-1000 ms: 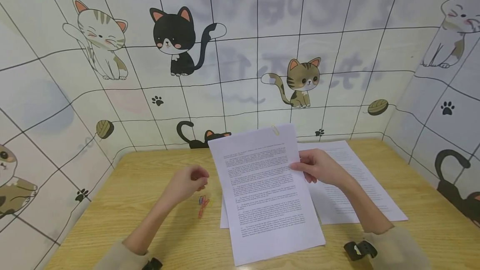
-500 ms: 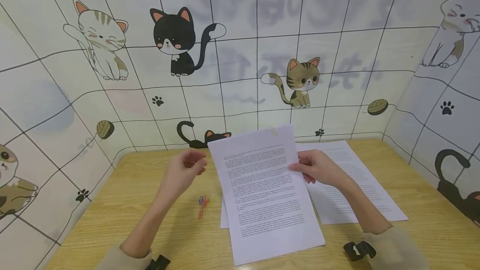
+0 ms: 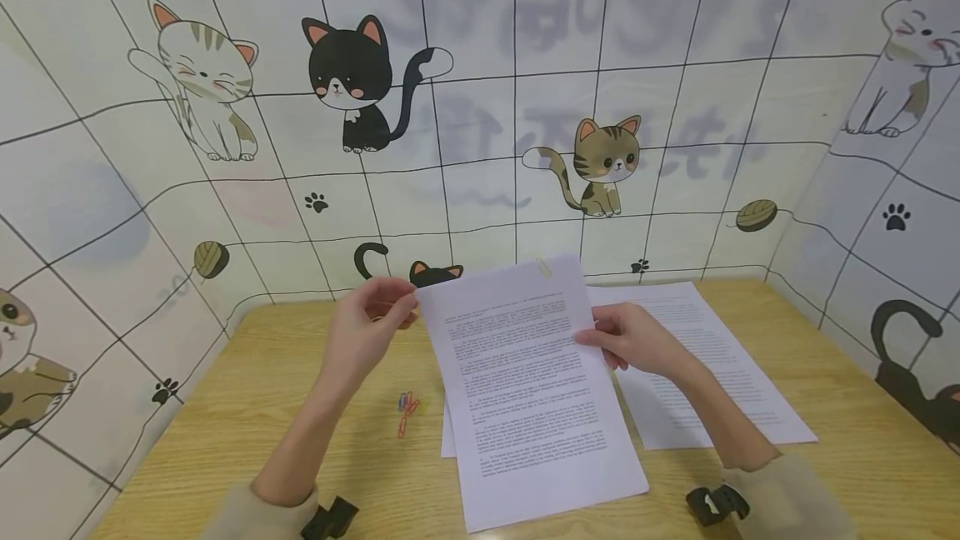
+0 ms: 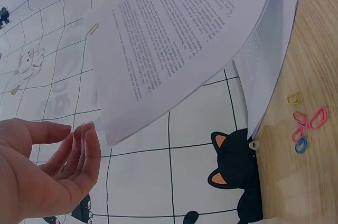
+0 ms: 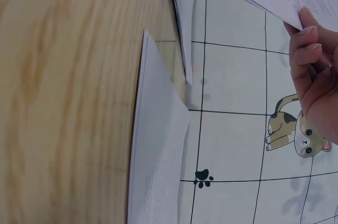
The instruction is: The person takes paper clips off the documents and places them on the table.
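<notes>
My right hand [image 3: 637, 338] holds a stack of printed sheets [image 3: 525, 407] by its right edge, thumb in front and fingers behind. The sheets stand tilted up over the table, and a yellow paper clip [image 3: 544, 268] sits on their top edge. At the upper left corner of the sheets is my left hand [image 3: 367, 319]. In the left wrist view the left hand [image 4: 53, 171] has loosely bent fingers, with the fingertips close to that corner. Several coloured paper clips [image 3: 407, 413], pink, blue and yellow, lie on the table left of the sheets.
Another printed stack [image 3: 720, 390] lies flat on the wooden table [image 3: 247, 407] at the right. Behind the held sheets, the edge of more paper [image 3: 447, 432] shows. A white wall covering [image 3: 480, 107] with cartoon cats rises along the back and sides.
My left hand has moved up from above the paper clips to the upper left corner of the sheets. The right hand keeps its hold, with the sheets shifted only slightly.
</notes>
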{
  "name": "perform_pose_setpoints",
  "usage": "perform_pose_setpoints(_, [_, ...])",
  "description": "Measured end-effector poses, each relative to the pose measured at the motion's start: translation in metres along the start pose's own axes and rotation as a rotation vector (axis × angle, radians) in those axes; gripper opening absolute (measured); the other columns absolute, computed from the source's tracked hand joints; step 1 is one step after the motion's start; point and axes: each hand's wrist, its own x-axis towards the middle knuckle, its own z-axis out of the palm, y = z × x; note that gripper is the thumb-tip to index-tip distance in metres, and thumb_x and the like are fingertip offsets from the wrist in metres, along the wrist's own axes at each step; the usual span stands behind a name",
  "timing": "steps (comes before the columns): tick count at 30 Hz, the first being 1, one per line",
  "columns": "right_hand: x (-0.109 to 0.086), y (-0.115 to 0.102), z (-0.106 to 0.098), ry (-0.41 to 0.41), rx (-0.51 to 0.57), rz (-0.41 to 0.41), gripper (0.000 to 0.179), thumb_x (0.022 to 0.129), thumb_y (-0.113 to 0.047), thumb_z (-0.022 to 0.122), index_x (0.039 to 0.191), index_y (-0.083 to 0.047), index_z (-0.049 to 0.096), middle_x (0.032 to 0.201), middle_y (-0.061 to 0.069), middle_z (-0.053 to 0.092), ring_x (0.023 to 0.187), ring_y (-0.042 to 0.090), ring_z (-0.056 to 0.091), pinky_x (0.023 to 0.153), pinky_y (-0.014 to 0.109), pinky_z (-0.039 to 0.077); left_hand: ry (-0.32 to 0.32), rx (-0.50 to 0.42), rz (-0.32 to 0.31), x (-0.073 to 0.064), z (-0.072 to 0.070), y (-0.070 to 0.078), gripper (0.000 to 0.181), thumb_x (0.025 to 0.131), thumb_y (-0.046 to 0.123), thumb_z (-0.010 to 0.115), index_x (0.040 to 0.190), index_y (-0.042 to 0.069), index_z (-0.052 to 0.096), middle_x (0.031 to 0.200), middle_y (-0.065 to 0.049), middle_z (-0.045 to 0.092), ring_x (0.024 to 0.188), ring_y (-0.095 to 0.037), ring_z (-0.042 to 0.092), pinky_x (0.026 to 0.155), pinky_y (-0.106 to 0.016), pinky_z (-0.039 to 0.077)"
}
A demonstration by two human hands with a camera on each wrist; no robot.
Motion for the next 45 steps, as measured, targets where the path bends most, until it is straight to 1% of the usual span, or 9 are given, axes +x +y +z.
perform_pose_setpoints(5, [-0.001, -0.002, 0.001, -0.003, 0.005, 0.000, 0.021, 0.098, -0.016, 0.067, 0.117, -0.006, 0.069, 0.082, 0.002, 0.071, 0.046, 0.015, 0.050, 0.043, 0.021, 0.033, -0.001, -0.051, 0.033, 0.001, 0.007, 0.007, 0.015, 0.094, 0.006, 0.070, 0.108, 0.000, 0.069, 0.099, -0.016, 0.071, 0.088, -0.034, 0.070, 0.078, -0.030, 0.059])
perform_pose_setpoints(9, [-0.001, -0.003, 0.002, -0.002, -0.003, -0.001, 0.020, 0.098, -0.016, 0.067, 0.116, -0.007, 0.069, 0.081, 0.001, 0.070, 0.046, 0.015, 0.050, 0.043, 0.020, 0.032, -0.008, -0.093, 0.088, 0.001, 0.014, 0.013, 0.014, 0.094, 0.004, 0.070, 0.108, 0.000, 0.070, 0.100, -0.017, 0.071, 0.092, -0.039, 0.069, 0.080, -0.028, 0.058])
perform_pose_setpoints(11, [-0.001, -0.004, 0.003, -0.001, -0.007, -0.004, 0.019, 0.098, -0.015, 0.067, 0.115, -0.007, 0.069, 0.080, 0.001, 0.070, 0.046, 0.014, 0.049, 0.043, 0.021, 0.031, -0.016, -0.102, 0.116, 0.002, 0.017, 0.015, 0.014, 0.094, 0.004, 0.070, 0.107, 0.000, 0.070, 0.101, -0.015, 0.071, 0.094, -0.038, 0.069, 0.081, -0.026, 0.056])
perform_pose_setpoints(15, [-0.001, -0.004, 0.003, 0.000, -0.007, -0.012, 0.018, 0.099, -0.014, 0.066, 0.115, -0.007, 0.069, 0.079, 0.001, 0.070, 0.046, 0.014, 0.048, 0.043, 0.021, 0.031, -0.041, -0.110, 0.166, 0.004, 0.027, 0.019, 0.014, 0.094, 0.005, 0.070, 0.107, 0.001, 0.071, 0.104, -0.011, 0.071, 0.094, -0.028, 0.068, 0.083, -0.025, 0.054])
perform_pose_setpoints(21, [-0.001, -0.005, 0.004, 0.001, -0.016, -0.016, 0.018, 0.098, -0.015, 0.067, 0.114, -0.007, 0.069, 0.078, 0.000, 0.069, 0.046, 0.014, 0.048, 0.043, 0.021, 0.031, -0.055, -0.096, 0.217, 0.005, 0.043, 0.026, 0.013, 0.094, 0.007, 0.071, 0.106, 0.003, 0.072, 0.103, -0.006, 0.071, 0.091, -0.019, 0.066, 0.085, -0.027, 0.053])
perform_pose_setpoints(25, [-0.001, -0.006, 0.004, 0.004, -0.022, -0.011, 0.018, 0.098, -0.015, 0.067, 0.115, -0.008, 0.069, 0.079, 0.000, 0.069, 0.047, 0.014, 0.048, 0.043, 0.021, 0.031, -0.065, -0.095, 0.248, 0.006, 0.052, 0.031, 0.014, 0.094, 0.007, 0.070, 0.107, 0.001, 0.071, 0.102, -0.004, 0.071, 0.089, -0.017, 0.066, 0.086, -0.031, 0.053])
perform_pose_setpoints(35, [-0.002, -0.007, 0.005, 0.013, -0.024, -0.016, 0.019, 0.098, -0.014, 0.067, 0.115, -0.007, 0.069, 0.079, 0.000, 0.069, 0.047, 0.013, 0.048, 0.043, 0.020, 0.031, -0.080, -0.068, 0.328, 0.010, 0.075, 0.038, 0.013, 0.094, 0.010, 0.071, 0.107, 0.008, 0.073, 0.103, 0.000, 0.072, 0.089, -0.014, 0.065, 0.082, -0.033, 0.053])
perform_pose_setpoints(41, [-0.002, -0.008, 0.005, 0.002, -0.022, -0.017, 0.018, 0.098, -0.015, 0.067, 0.115, -0.007, 0.069, 0.073, 0.000, 0.066, 0.047, 0.012, 0.047, 0.043, 0.020, 0.030, -0.088, -0.049, 0.388, 0.011, 0.087, 0.040, 0.016, 0.094, 0.008, 0.072, 0.109, 0.004, 0.072, 0.107, -0.004, 0.072, 0.095, -0.017, 0.065, 0.088, -0.036, 0.052])
perform_pose_setpoints(45, [-0.001, -0.011, 0.005, -0.007, -0.019, -0.013, 0.019, 0.098, -0.015, 0.067, 0.115, -0.008, 0.069, 0.073, 0.000, 0.066, 0.048, 0.012, 0.047, 0.043, 0.020, 0.031, -0.066, -0.011, 0.444, 0.013, 0.093, 0.041, 0.017, 0.093, 0.006, 0.072, 0.110, 0.003, 0.073, 0.110, -0.007, 0.072, 0.101, -0.020, 0.065, 0.093, -0.038, 0.051])
